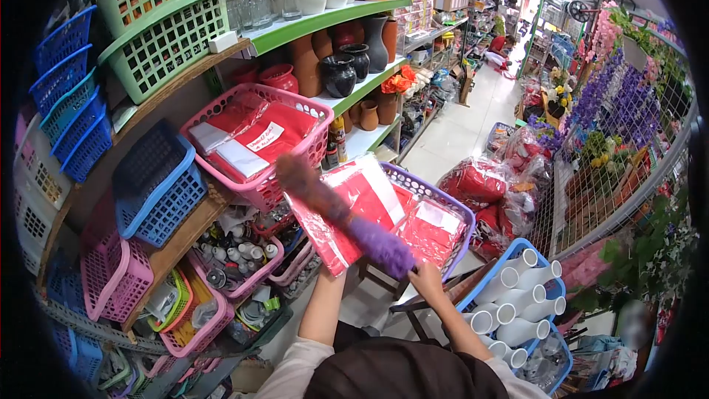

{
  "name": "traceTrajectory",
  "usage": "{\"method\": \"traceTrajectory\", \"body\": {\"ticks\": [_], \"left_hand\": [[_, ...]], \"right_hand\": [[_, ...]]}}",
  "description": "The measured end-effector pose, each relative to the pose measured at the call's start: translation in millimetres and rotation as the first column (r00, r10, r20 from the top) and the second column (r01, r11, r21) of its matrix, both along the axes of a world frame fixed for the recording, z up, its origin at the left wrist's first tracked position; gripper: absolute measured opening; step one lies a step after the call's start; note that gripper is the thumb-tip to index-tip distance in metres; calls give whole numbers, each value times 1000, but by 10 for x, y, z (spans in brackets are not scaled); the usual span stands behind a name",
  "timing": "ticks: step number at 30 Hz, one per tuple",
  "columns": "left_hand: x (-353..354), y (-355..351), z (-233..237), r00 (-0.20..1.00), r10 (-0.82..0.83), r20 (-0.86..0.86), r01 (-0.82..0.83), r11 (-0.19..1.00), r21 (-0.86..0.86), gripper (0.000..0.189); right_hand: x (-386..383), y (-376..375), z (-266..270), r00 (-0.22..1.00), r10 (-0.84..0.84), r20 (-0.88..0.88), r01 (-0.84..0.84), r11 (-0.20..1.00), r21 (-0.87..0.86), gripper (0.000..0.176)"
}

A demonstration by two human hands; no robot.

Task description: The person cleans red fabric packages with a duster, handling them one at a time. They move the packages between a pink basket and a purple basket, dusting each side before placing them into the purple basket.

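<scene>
My right hand (426,281) is closed around the end of a fluffy duster (380,244), purple near my hand and brown toward the far tip. The duster lies across a plastic-wrapped packet of red cloth (358,196) with a white strip. My left hand (334,275) holds that packet tilted up from below; its fingers are mostly hidden under it. Beneath and to the right, a purple basket (467,225) holds another wrapped red packet (432,230). A pink basket (319,120) with similar red packets (255,133) and a handwritten label sits on the shelf at left.
Stacked plastic baskets (159,192) crowd the left shelves. White vases (521,299) fill a blue basket at my right. Bagged red goods (480,181) lie on the floor by a wire rack (617,199) of artificial flowers. A person (501,52) crouches far down the tiled aisle (469,114).
</scene>
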State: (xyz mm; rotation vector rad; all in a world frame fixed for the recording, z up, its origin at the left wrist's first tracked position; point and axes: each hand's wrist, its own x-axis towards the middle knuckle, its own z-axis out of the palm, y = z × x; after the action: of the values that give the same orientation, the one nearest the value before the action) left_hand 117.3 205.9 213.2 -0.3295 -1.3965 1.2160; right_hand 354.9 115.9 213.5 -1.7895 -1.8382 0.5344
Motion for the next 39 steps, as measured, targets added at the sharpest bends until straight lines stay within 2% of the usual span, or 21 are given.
{"method": "traceTrajectory", "body": {"ticks": [2,4,6,7,8,10,12,15,18,19,20,22,24,26,27,29,30,32,33,35,39], "left_hand": [[12,-67,2,998,-23,60,23,1000,-4,58],[53,-51,70,998,-27,50,27,1000,2,58],[132,14,127,999,-32,30,32,999,8,58],[131,-53,119,999,-35,18,34,999,12,58],[101,-36,142,999,-38,5,38,999,16,58],[124,-24,176,999,-44,-21,44,999,22,58],[114,-76,186,998,-45,-43,47,999,28,58],[105,-118,227,996,-43,-78,46,998,33,59],[79,-127,267,992,-38,-117,43,998,35,59],[84,-83,283,991,-34,-129,39,999,37,59],[70,-121,272,990,-32,-141,37,999,39,59],[71,-57,350,986,-26,-164,34,999,41,59],[40,-130,322,982,-19,-187,27,999,42,59],[86,-189,278,978,-17,-207,26,999,41,59],[13,-220,280,976,-17,-217,27,999,41,59],[-50,-197,298,971,-18,-239,28,999,40,59],[-29,-177,314,968,-18,-251,28,999,39,59],[-8,-277,239,961,-21,-274,32,999,37,59],[16,-227,292,958,-22,-287,34,999,38,59],[44,-102,411,950,-23,-311,36,999,36,59],[81,-66,442,935,-22,-354,37,999,37,59]], "right_hand": [[14,-133,89,987,136,88,-141,989,52,24],[151,-69,39,979,146,142,-152,988,34,24],[216,4,49,985,-15,171,-2,995,98,23],[213,10,141,990,-104,93,98,993,69,22],[214,25,121,990,-108,90,101,992,73,22],[204,72,109,962,-260,-85,267,960,85,21],[202,20,134,969,-233,-84,239,968,71,20],[148,-140,211,978,147,149,-160,984,77,16],[117,-163,93,977,135,163,-150,985,89,15],[110,-152,94,996,63,64,-69,993,93,17],[114,-111,71,996,65,63,-71,993,95,17],[100,-9,68,977,-195,-83,204,971,123,19],[80,6,46,972,-193,-133,210,969,130,20],[64,-15,13,999,-2,-32,6,992,125,21],[41,-43,65,999,-3,-32,7,992,126,21],[-8,-122,170,957,261,126,-279,948,155,19],[-13,-113,149,957,261,125,-279,948,156,19],[-21,-65,48,989,124,85,-136,979,155,19],[-15,-4,-11,989,122,83,-134,979,156,19],[17,107,-124,982,-159,-102,174,971,163,19],[16,128,-92,943,-196,-268,234,965,115,20]]}}
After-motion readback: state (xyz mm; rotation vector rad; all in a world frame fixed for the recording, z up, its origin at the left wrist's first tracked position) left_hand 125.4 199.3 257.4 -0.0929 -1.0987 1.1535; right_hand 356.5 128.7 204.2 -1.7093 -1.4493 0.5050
